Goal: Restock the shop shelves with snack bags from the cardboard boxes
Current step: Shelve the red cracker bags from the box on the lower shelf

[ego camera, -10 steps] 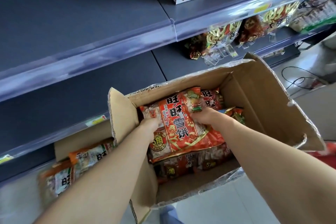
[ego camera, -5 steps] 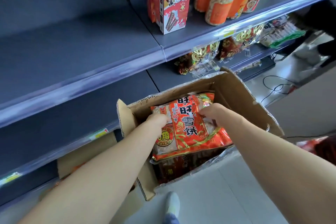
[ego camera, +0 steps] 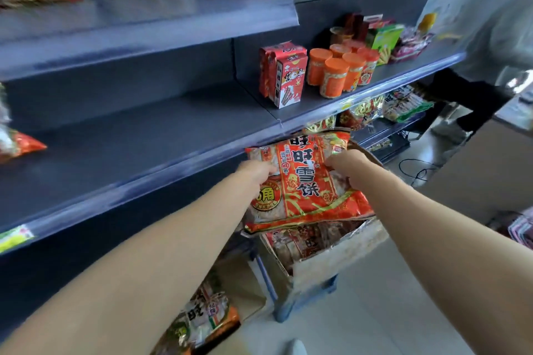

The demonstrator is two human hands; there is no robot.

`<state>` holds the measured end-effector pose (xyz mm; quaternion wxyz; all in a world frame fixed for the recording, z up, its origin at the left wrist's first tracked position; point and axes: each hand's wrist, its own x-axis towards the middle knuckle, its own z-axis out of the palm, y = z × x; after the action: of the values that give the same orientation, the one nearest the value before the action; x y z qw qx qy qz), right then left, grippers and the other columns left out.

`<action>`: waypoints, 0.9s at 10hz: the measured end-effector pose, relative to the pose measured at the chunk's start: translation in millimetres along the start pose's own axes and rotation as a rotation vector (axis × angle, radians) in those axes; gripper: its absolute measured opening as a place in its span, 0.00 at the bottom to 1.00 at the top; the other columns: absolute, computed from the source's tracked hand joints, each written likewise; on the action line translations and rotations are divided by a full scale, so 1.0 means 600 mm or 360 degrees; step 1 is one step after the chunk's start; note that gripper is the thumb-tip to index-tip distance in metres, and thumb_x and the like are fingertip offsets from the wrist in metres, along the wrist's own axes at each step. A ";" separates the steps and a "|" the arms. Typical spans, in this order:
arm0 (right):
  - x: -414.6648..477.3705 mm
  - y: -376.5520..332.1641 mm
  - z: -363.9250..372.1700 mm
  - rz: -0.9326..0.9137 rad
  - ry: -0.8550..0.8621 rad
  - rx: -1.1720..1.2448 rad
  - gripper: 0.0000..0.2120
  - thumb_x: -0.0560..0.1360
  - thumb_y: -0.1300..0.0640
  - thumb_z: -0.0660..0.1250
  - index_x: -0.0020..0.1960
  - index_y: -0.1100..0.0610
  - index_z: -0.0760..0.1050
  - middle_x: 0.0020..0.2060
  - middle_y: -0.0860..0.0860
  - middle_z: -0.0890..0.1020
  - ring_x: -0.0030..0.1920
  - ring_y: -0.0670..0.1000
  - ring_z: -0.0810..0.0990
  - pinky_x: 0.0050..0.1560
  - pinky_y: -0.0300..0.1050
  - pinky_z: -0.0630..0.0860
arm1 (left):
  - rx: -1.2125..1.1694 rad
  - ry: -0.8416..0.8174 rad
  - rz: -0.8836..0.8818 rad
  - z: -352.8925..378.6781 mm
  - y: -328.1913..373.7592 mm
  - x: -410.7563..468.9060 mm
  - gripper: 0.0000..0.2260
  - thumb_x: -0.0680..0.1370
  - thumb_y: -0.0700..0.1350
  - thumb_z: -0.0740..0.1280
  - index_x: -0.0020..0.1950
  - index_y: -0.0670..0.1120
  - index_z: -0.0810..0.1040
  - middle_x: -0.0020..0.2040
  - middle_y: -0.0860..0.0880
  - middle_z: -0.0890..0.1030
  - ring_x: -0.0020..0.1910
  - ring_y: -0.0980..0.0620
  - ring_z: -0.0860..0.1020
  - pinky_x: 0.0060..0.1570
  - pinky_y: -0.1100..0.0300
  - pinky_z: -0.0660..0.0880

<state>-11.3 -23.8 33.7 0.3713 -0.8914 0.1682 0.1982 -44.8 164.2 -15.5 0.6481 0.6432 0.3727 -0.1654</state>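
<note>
A large red snack bag with Chinese lettering hangs in the air just below the front lip of the grey middle shelf. My left hand grips its left edge and my right hand grips its upper right part. Below the bag stands the open cardboard box, with more red bags inside it. The box's far wall is hidden behind the lifted bag.
Red cartons and orange-lidded jars stand on the right half of the middle shelf. Snack bags hang on the shelf below. Another box with bags lies on the floor at left. A person stands at the right.
Both hands have lifted the red bag out of the box up to the middle shelf's edge. My view has tilted upward, so higher shelves now show.
</note>
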 end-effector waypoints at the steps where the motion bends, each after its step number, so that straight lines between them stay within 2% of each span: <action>1: -0.056 -0.055 0.049 -0.0151 -0.0059 0.0137 0.12 0.76 0.55 0.65 0.36 0.55 0.69 0.34 0.50 0.73 0.33 0.48 0.73 0.34 0.40 0.73 | -0.0021 0.0043 0.0204 -0.108 0.010 -0.062 0.22 0.67 0.41 0.74 0.60 0.43 0.76 0.54 0.40 0.82 0.48 0.40 0.82 0.55 0.43 0.78; 2: -0.101 -0.120 0.117 -0.0269 -0.0097 0.0100 0.09 0.77 0.55 0.65 0.39 0.57 0.70 0.33 0.50 0.72 0.31 0.48 0.70 0.33 0.40 0.69 | -0.0101 0.0323 0.0254 -0.198 0.013 -0.116 0.21 0.70 0.40 0.74 0.60 0.41 0.73 0.53 0.40 0.82 0.48 0.41 0.82 0.54 0.46 0.79; 3: -0.150 -0.194 0.192 -0.0391 -0.0159 0.0033 0.12 0.78 0.54 0.63 0.55 0.63 0.73 0.41 0.56 0.78 0.40 0.54 0.78 0.40 0.46 0.76 | -0.0151 0.0529 0.0331 -0.309 0.005 -0.139 0.24 0.70 0.42 0.74 0.63 0.41 0.71 0.54 0.41 0.81 0.48 0.42 0.82 0.52 0.49 0.80; 4: -0.193 -0.259 0.254 -0.0490 -0.0315 -0.0021 0.18 0.77 0.53 0.65 0.61 0.63 0.73 0.52 0.57 0.79 0.54 0.57 0.79 0.50 0.47 0.75 | -0.0212 0.0751 0.0322 -0.402 -0.002 -0.149 0.22 0.72 0.42 0.73 0.63 0.42 0.71 0.56 0.42 0.79 0.52 0.43 0.80 0.51 0.50 0.79; 5: -0.220 -0.316 0.317 -0.0632 -0.0497 -0.0086 0.23 0.67 0.45 0.71 0.58 0.57 0.76 0.54 0.54 0.82 0.57 0.58 0.79 0.61 0.54 0.74 | -0.0236 0.0961 0.0312 -0.489 -0.010 -0.151 0.21 0.72 0.42 0.72 0.64 0.43 0.72 0.60 0.42 0.78 0.54 0.43 0.79 0.54 0.48 0.79; 6: -0.222 -0.368 0.386 -0.0821 -0.0647 -0.0228 0.25 0.67 0.41 0.69 0.58 0.54 0.76 0.54 0.53 0.81 0.60 0.58 0.77 0.67 0.59 0.68 | -0.0123 0.1180 0.0214 -0.569 -0.024 -0.151 0.24 0.73 0.49 0.70 0.68 0.44 0.71 0.65 0.43 0.73 0.61 0.43 0.74 0.58 0.51 0.75; 7: -0.256 -0.413 0.441 -0.0972 -0.0728 -0.0283 0.20 0.73 0.43 0.64 0.60 0.53 0.74 0.55 0.52 0.80 0.59 0.57 0.77 0.68 0.59 0.67 | -0.0196 0.1239 0.0195 -0.668 -0.051 -0.113 0.27 0.67 0.54 0.71 0.65 0.49 0.75 0.65 0.43 0.75 0.62 0.43 0.75 0.60 0.50 0.75; 8: -0.264 -0.447 0.509 -0.1043 -0.0791 -0.0282 0.25 0.68 0.42 0.63 0.62 0.53 0.72 0.55 0.51 0.80 0.57 0.56 0.78 0.67 0.59 0.67 | -0.0256 0.1338 0.0197 -0.776 -0.099 -0.046 0.20 0.64 0.54 0.69 0.54 0.52 0.79 0.60 0.45 0.78 0.60 0.44 0.75 0.59 0.47 0.76; 9: -0.272 -0.473 0.560 -0.0999 -0.0814 -0.0201 0.31 0.66 0.45 0.66 0.68 0.51 0.67 0.61 0.52 0.78 0.62 0.57 0.75 0.70 0.59 0.64 | -0.0397 0.1342 0.0218 -0.769 -0.074 -0.130 0.13 0.72 0.49 0.68 0.56 0.53 0.79 0.58 0.46 0.78 0.57 0.47 0.75 0.56 0.53 0.75</action>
<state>-102.2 435.5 63.9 0.3883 -0.8423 -0.2223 0.3004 -252.5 579.7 55.8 0.5215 0.5945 0.5782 0.2008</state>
